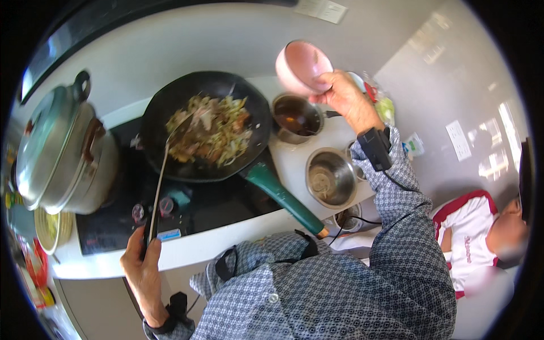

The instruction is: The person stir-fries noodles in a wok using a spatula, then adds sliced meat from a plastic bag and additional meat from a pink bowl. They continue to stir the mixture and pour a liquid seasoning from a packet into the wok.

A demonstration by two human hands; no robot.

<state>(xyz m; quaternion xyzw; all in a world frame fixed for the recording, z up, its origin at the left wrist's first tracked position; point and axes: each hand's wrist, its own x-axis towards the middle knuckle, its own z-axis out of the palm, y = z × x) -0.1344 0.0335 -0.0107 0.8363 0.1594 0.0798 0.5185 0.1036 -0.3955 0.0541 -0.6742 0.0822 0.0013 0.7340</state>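
My left hand [142,270] grips the dark handle of a metal spatula [160,182]. The spatula's blade rests among chopped vegetables and meat [216,127] in a black wok [204,83]. The wok sits on a black glass cooktop [221,208], its green handle [284,197] pointing towards me. My right hand [346,97] holds a pink bowl [304,68] by its rim, thumb inside. This bowl is tilted and raised above a small metal pot [296,117] with dark liquid in it. A little residue shows on the bowl's inner wall.
A large lidded steamer pot [70,148] stands at the left. On the counter [284,157] right of the wok is a steel bowl [331,178] with some pale residue. Plastic-wrapped greens [386,110] lie by the wall. Another person [465,238] is at the far right.
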